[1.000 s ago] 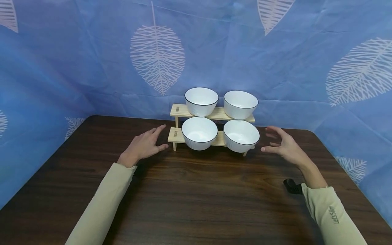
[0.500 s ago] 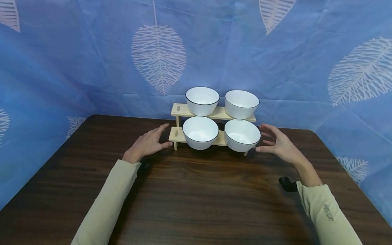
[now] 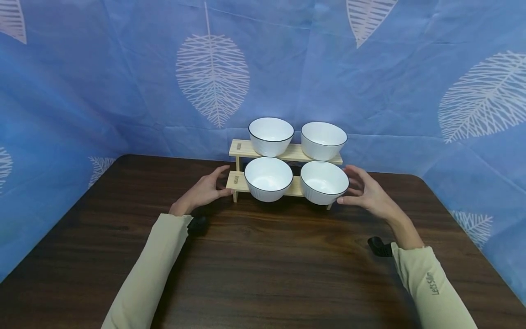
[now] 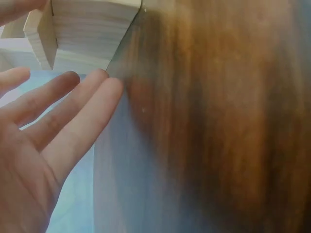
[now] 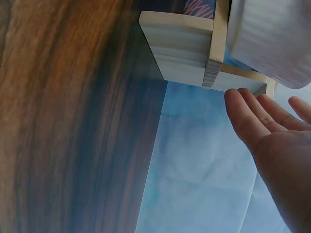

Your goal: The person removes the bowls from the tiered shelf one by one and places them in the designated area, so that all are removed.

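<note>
A two-step wooden rack (image 3: pixel 236 180) bears white bowls with dark rims: two on the lower step, a left one (image 3: pixel 268 178) and a right one (image 3: pixel 323 183), and two on the upper step, a left one (image 3: pixel 271 132) and a right one (image 3: pixel 323 137). My left hand (image 3: pixel 203 189) is at the rack's left end, thumb tip right by the lower step. In the left wrist view its fingers (image 4: pixel 80 126) are spread just under the pale wooden end (image 4: pixel 92 29). My right hand (image 3: pixel 371 194) stands beside the lower right bowl, fingers loosely bent, thumb overlapping the bowl's side.
The rack stands on a dark wooden table (image 3: pixel 287 265), near its back edge. Behind hangs a blue cloth (image 3: pixel 135 68) with white leaf prints. A black wrist device (image 3: pixel 380 247) sticks out by the right sleeve, and another dark one (image 3: pixel 198 225) shows by the left.
Both hands have moved inward, the left one rightward to the rack's left end and the right one leftward to the lower right bowl. The rack and bowls have stayed in place.
</note>
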`<state>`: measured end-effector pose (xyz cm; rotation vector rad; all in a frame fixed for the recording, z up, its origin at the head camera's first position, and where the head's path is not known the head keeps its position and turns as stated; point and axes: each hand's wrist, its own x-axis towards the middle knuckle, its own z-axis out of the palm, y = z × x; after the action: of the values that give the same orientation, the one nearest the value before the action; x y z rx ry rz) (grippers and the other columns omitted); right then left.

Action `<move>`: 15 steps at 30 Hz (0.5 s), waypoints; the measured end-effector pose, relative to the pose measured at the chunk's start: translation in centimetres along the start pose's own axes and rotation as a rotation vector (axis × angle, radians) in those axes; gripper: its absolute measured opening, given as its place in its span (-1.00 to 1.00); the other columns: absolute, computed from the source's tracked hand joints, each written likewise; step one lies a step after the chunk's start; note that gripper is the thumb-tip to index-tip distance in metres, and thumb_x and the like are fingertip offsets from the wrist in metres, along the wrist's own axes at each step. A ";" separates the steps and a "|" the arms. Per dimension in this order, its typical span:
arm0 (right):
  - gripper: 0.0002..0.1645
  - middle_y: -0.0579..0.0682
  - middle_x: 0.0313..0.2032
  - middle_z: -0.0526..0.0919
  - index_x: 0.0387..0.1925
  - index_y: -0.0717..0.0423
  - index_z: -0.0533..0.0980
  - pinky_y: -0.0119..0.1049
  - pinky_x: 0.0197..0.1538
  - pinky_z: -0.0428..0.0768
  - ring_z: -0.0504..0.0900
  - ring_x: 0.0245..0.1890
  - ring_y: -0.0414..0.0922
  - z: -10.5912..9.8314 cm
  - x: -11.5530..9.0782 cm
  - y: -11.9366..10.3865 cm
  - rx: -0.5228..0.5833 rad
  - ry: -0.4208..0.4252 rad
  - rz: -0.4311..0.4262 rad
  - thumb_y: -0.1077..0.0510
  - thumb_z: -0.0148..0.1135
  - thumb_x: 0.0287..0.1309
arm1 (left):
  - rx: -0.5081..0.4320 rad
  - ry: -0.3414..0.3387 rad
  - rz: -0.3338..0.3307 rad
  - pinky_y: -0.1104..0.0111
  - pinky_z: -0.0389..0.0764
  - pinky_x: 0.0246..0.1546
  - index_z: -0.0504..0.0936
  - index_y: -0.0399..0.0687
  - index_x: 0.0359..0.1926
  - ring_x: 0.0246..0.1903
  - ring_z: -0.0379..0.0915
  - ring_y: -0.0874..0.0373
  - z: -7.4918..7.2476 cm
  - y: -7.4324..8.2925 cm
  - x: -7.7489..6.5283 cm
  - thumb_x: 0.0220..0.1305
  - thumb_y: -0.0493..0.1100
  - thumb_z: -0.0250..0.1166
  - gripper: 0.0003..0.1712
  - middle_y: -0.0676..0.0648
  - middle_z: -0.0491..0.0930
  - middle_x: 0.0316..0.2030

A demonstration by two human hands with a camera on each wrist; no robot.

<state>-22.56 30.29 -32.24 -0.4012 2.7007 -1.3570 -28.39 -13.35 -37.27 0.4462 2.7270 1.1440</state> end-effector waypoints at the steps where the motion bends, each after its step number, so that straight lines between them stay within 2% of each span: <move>1: 0.27 0.47 0.65 -0.03 0.70 0.31 -0.20 0.25 0.45 0.41 0.17 0.59 0.49 0.0 0.1 0.0 0.005 -0.001 -0.001 0.30 0.46 0.28 | -0.025 -0.006 -0.005 -0.10 0.69 0.22 0.02 -0.18 0.70 0.23 0.64 -0.32 0.0 0.0 0.0 0.49 -0.09 0.35 -0.03 -0.46 0.34 0.51; 4: 0.29 0.47 0.66 -0.05 0.71 0.29 -0.21 0.25 0.46 0.41 0.15 0.60 0.49 0.3 0.3 -0.2 0.021 -0.009 -0.011 0.31 0.47 0.27 | -0.093 -0.020 -0.010 -0.04 0.72 0.18 0.00 -0.20 0.70 0.25 0.62 -0.33 0.0 -0.1 0.1 0.50 -0.12 0.34 -0.03 -0.46 0.32 0.52; 6: 0.29 0.45 0.65 -0.04 0.70 0.29 -0.21 0.03 0.43 0.57 0.14 0.61 0.48 0.5 0.5 -0.3 0.042 -0.016 -0.024 0.31 0.47 0.26 | -0.143 -0.027 -0.012 -0.01 0.74 0.16 -0.01 -0.20 0.70 0.27 0.60 -0.34 -0.1 -0.2 0.2 0.49 -0.15 0.34 -0.03 -0.47 0.30 0.53; 8: 0.28 0.45 0.64 -0.01 0.70 0.29 -0.20 -0.28 0.30 0.68 0.15 0.61 0.47 0.9 0.6 -0.4 0.071 -0.023 -0.043 0.33 0.47 0.26 | -0.185 -0.031 -0.011 0.01 0.75 0.15 -0.02 -0.20 0.71 0.29 0.58 -0.37 -0.1 -0.2 0.3 0.48 -0.19 0.34 -0.02 -0.47 0.27 0.54; 11: 0.28 0.47 0.62 0.01 0.69 0.32 -0.23 -0.61 0.06 0.62 0.21 0.57 0.48 1.3 0.7 -0.4 0.124 -0.033 -0.058 0.37 0.45 0.26 | -0.254 -0.047 -0.017 0.03 0.77 0.12 -0.03 -0.20 0.71 0.33 0.54 -0.40 0.0 -0.3 0.5 0.47 -0.26 0.33 -0.01 -0.47 0.23 0.55; 13: 0.28 0.48 0.60 0.02 0.69 0.33 -0.24 -0.61 0.01 0.63 0.28 0.52 0.44 1.6 0.7 -0.3 0.138 -0.031 -0.066 0.38 0.44 0.26 | -0.295 -0.066 -0.016 0.04 0.78 0.11 -0.05 -0.20 0.71 0.34 0.53 -0.41 0.1 -0.2 0.6 0.48 -0.29 0.33 -0.01 -0.48 0.21 0.54; 15: 0.27 0.48 0.57 0.08 0.69 0.33 -0.21 -0.58 0.00 0.65 0.40 0.45 0.29 1.7 0.7 -0.3 0.137 -0.025 -0.084 0.39 0.45 0.25 | -0.330 -0.087 -0.015 0.04 0.78 0.11 -0.07 -0.20 0.71 0.33 0.54 -0.41 0.2 -0.2 0.7 0.49 -0.30 0.32 -0.01 -0.48 0.21 0.54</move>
<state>-22.87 28.60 -33.05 -0.5206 2.5781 -1.5376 -29.05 -13.11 -37.58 0.4159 2.4002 1.4967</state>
